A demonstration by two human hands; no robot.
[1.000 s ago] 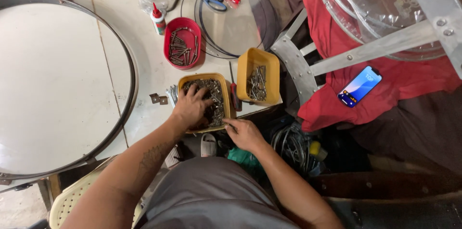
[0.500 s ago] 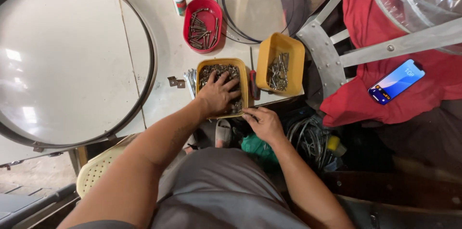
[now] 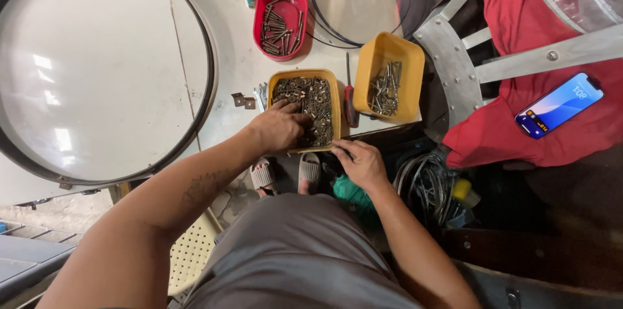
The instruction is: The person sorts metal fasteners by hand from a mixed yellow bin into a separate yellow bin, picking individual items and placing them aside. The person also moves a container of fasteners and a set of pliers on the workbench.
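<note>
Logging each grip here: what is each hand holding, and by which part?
Left hand digs into the yellow tray of small metal hardware; any pinch is hidden. Right hand steadies that tray's near corner.

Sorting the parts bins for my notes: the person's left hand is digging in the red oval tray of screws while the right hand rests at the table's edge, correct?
Not quite. In the head view the left hand is in the yellow tray of nuts and washers, not the red oval tray, which sits untouched farther back. The right hand is at the table's edge as you said.
</note>
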